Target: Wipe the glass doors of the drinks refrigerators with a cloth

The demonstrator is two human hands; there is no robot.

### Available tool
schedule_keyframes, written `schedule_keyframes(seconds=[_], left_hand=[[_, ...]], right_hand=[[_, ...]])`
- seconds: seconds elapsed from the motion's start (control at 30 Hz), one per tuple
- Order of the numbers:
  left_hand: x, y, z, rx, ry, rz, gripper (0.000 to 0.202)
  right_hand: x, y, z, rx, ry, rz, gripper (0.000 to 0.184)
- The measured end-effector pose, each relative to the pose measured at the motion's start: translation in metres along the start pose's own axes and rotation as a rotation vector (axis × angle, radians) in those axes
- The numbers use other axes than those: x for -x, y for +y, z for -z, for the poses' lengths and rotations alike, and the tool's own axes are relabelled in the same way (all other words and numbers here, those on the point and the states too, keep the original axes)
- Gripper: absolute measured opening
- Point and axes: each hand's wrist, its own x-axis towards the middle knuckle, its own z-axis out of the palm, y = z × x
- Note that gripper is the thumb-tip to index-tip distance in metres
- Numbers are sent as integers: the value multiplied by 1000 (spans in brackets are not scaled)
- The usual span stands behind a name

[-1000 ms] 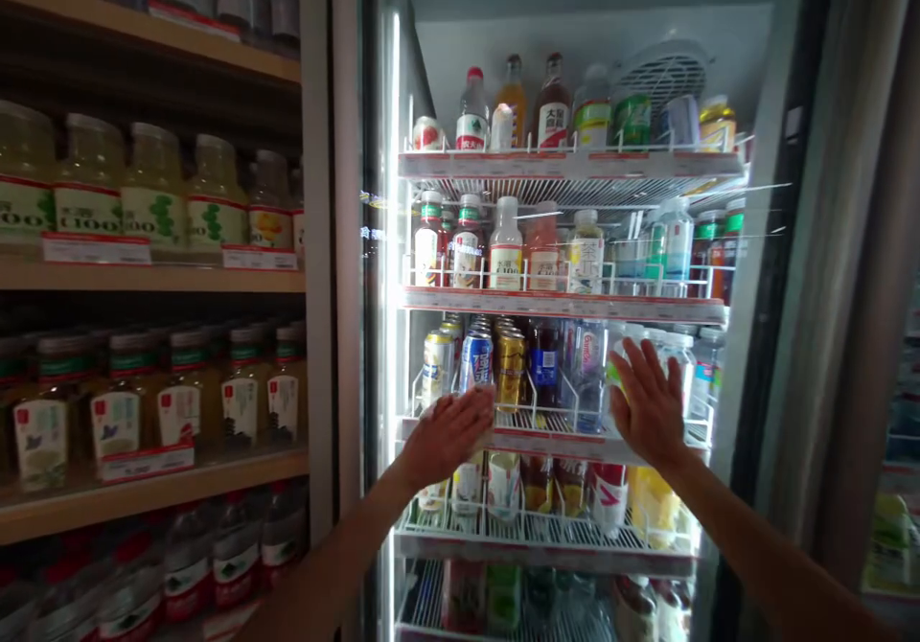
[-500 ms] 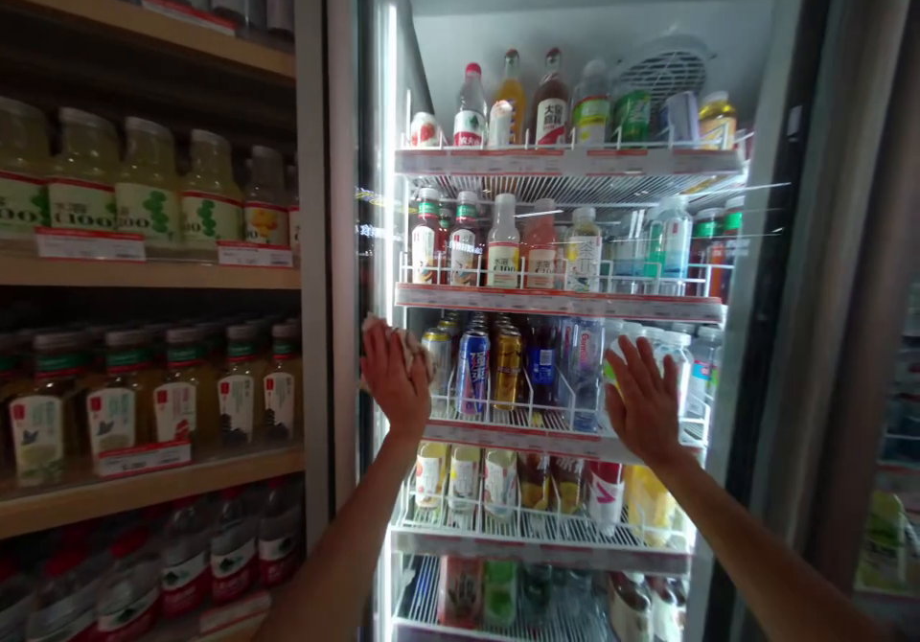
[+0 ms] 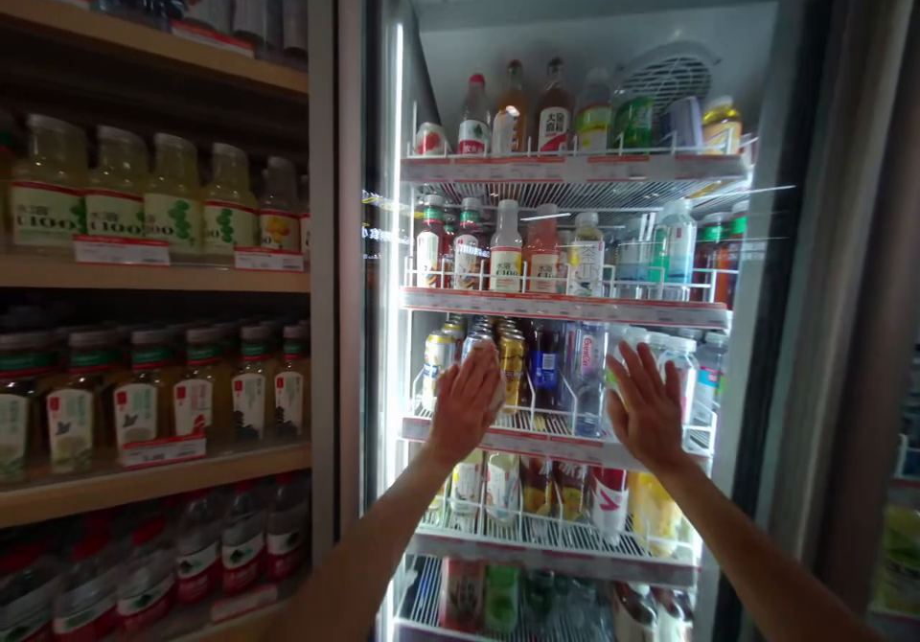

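Observation:
I face a lit drinks fridge behind a glass door (image 3: 747, 268). My left hand (image 3: 466, 401) presses against the glass in front of the can shelf (image 3: 546, 428). A pale cloth (image 3: 497, 388) peeks out from under its fingers. My right hand (image 3: 647, 410) lies flat on the glass with fingers spread, holding nothing, in front of clear water bottles (image 3: 686, 364). Cans (image 3: 512, 364) stand on the shelf between my two hands.
Wooden shelves (image 3: 158, 278) on the left carry rows of juice bottles (image 3: 172, 206) and tea bottles (image 3: 194, 398). The fridge frame (image 3: 327, 240) stands between those shelves and the door. Further wire shelves hold bottles above (image 3: 507, 244) and below (image 3: 608, 498).
My left hand swept left and upward across the glass with the cloth, then came back right and slightly down to the cans. My right hand stayed flat in the same spot.

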Motion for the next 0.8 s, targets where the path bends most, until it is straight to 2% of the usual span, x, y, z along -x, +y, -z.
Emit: schedule_keyframes(seconds=[0.03,0.07,0.17,0.2,0.23,0.27,0.37,0.4,0.43,0.53,0.57,0.6,0.7,0.73,0.8], left_hand=[[-1,-3,1,1,-26,-32,55],[-2,-9,3,-11,-4,7,54],[-6,-26,8,-69,207,350,53],[-7,-29,9,-75,249,422,54],[-6,-28,10,-70,244,424,56],[-6,-26,10,-55,194,354,57],[-4,-20,9,-18,3,25,56],[-5,-21,9,-22,-2,0,55],[-8,-23,9,-36,36,52,54],[-18,-28,8,-89,243,380,54],[-21,-28,7,-91,261,401,55],[-23,-27,6,-83,238,345,55],[-28,-24,5,-42,75,29,55],[-30,-25,5,-41,58,5,55],[-35,-29,4,-62,132,156,54]], right_hand=[[0,0,0,-6,0,-2,62],[0,0,1,-12,1,-3,62],[-1,-1,2,-22,10,-4,62],[0,-2,2,-27,8,-9,62],[0,-2,2,-31,5,-16,61],[0,-2,2,-36,3,-21,61],[0,-2,2,-47,-2,-22,61],[-1,-2,3,-48,2,-18,61],[-1,-3,3,-47,5,-14,61],[-2,-3,4,-47,11,-9,61],[-3,-3,4,-48,11,-16,61],[-2,-3,4,-51,9,-22,61],[-1,-4,2,-64,0,-37,60],[-1,-4,2,-66,1,-37,60],[-1,-4,1,-63,8,-35,60]])
